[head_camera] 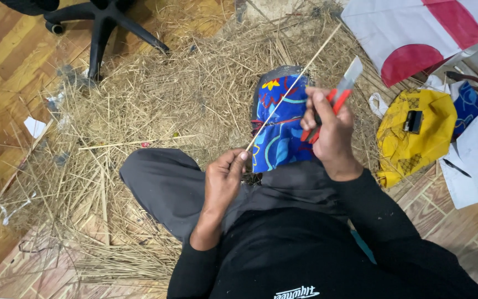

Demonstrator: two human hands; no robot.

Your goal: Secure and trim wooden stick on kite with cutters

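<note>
step: shaving a thin stick, looks mid-stroke; judged from blade laid against it
left hand (225, 177): clenched on lower end of thin bamboo stick (294, 83), pinched between thumb and fingers
right hand (327, 130): grasping red-handled utility knife (343, 91), blade out, angled up beside the stick
stick position: runs diagonally up-right from left hand, over blue patterned cloth (280, 130) on the knee
around: heap of straw shavings (167, 94) on wooden floor (6, 61); yellow bag (416, 138), white-and-red paper kite (416, 33), white paper sheets (477, 166) right; office chair base (103, 22) top left
next move needs: steady pinch, shallow blade angle, stroke away from body, fingers kept off the edge
</note>
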